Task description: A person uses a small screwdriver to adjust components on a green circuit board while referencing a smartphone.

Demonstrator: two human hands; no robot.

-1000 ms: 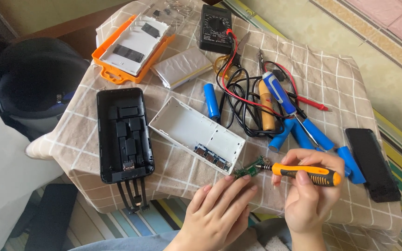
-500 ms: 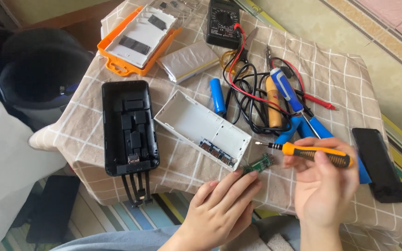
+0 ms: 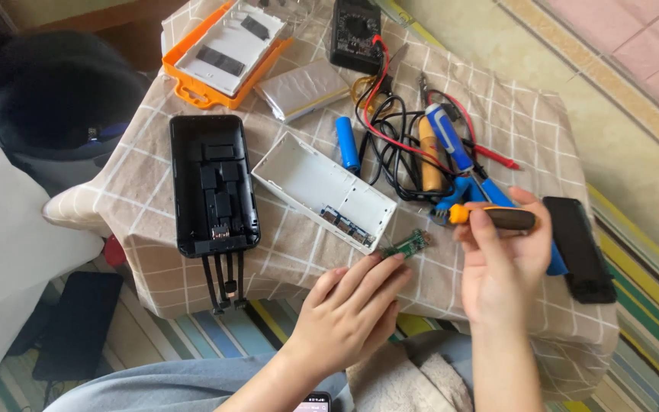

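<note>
A small tabletop (image 3: 497, 305) is sitting under a beige checked cloth, which is hanging over its near edge. Around it, a striped rug is covering the floor at the bottom, pale tiles are running along the right, and a dark round stool (image 3: 55, 107) is standing at the left.

On the cloth, a black power bank case (image 3: 213, 183) is lying open with its short cables dangling over the edge. Just beside it, a white battery case (image 3: 322, 189) is lying at an angle, with a small board showing in its near end. Beyond these, an orange and white shell (image 3: 226, 49) is lying next to a silver flat pack (image 3: 303, 88), and a black multimeter (image 3: 355, 34) is trailing red and black leads into a tangle at the middle. A blue cylindrical cell (image 3: 347, 143) is lying beside that tangle, a blue-handled tool (image 3: 451, 141) is resting across it, and a black flat bar (image 3: 580, 248) is lying at the right edge.

The left hand (image 3: 348, 313) is pinching a small green circuit board (image 3: 407, 244) at its fingertips, holding it just past the near corner of the white battery case. The right hand (image 3: 501, 263) is wrapping its fingers around an orange and black screwdriver (image 3: 493, 219), whose tip is pointing left toward the board, near it but not clearly touching.
</note>
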